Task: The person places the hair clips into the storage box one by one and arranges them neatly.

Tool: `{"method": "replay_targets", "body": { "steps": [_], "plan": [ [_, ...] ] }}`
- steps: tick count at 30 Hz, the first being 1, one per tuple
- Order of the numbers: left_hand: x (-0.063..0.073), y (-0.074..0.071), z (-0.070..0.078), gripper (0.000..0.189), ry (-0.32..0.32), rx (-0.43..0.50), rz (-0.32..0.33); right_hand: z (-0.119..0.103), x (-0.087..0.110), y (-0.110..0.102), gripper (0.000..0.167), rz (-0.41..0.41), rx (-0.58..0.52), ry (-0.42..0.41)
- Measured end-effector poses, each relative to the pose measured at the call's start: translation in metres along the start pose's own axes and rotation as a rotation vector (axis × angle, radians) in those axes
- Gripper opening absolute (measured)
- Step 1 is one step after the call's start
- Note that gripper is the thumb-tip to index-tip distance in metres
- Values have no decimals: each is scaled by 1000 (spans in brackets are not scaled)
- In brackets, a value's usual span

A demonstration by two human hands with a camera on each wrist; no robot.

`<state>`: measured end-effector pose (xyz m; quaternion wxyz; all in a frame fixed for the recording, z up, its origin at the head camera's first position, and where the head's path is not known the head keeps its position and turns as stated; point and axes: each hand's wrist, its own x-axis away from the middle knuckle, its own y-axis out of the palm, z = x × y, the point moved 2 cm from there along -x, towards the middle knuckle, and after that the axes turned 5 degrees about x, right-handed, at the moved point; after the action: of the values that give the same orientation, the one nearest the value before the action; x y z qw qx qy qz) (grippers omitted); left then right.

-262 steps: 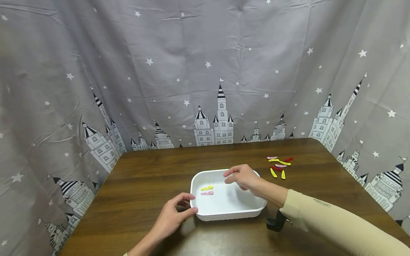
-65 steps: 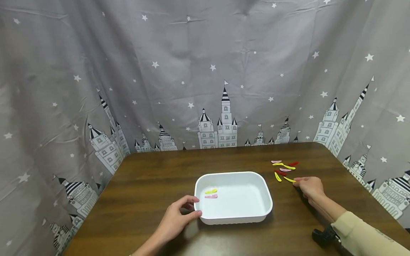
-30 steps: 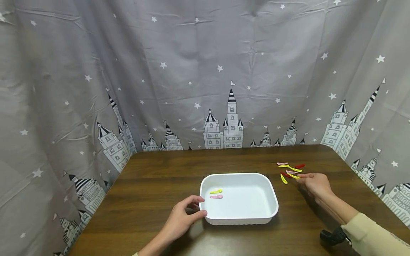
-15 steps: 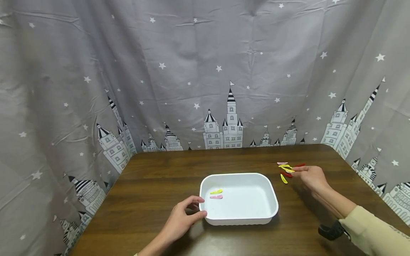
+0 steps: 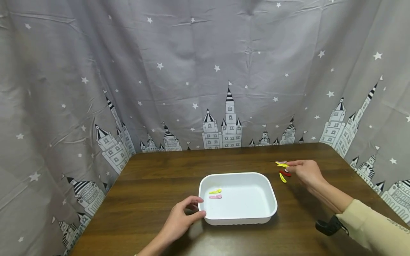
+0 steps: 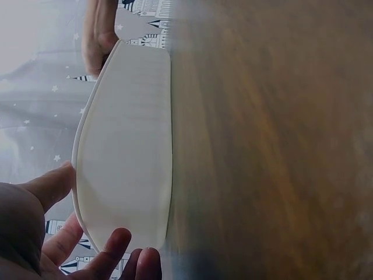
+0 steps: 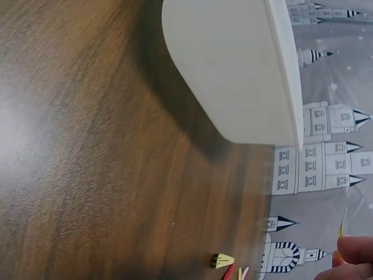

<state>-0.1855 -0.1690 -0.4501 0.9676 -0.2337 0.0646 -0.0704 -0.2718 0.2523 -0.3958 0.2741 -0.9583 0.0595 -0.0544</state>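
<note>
My left hand (image 5: 180, 220) holds the left end of the white plastic tray (image 5: 238, 221), thumb and fingers at its rim. A yellow and a pink snap hair clip (image 5: 215, 196) lie side by side in the tray, toward its left. Right of the tray, my right hand (image 5: 308, 173) pinches a yellow hair clip (image 7: 341, 224) between thumb and fingertips. In the head view that hand reaches over the loose clips and hides some of them. A red clip (image 5: 285, 173) and another yellow clip (image 5: 282, 178) show on the table in front of it.
The brown wooden table (image 5: 153, 185) runs back to a grey curtain (image 5: 179, 71) printed with castles and stars. A black wrist device (image 5: 329, 226) is on the right forearm, by the sleeve.
Earlier the right hand was over the tray, then pinched a yellow clip at the near side of the group. It has since moved that clip leftward and farther back. The left hand stays on the tray.
</note>
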Motion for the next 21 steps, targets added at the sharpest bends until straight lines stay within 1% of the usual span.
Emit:
{"method": "replay_targets", "body": {
  "steps": [11,21],
  "plan": [
    [1,1,0,34,7,3,3,-20,1,13,37,-58,-2,17],
    [1,1,-1,35,4,-3,12,-38,3,30,35,-103,-33,-1]
  ]
}}
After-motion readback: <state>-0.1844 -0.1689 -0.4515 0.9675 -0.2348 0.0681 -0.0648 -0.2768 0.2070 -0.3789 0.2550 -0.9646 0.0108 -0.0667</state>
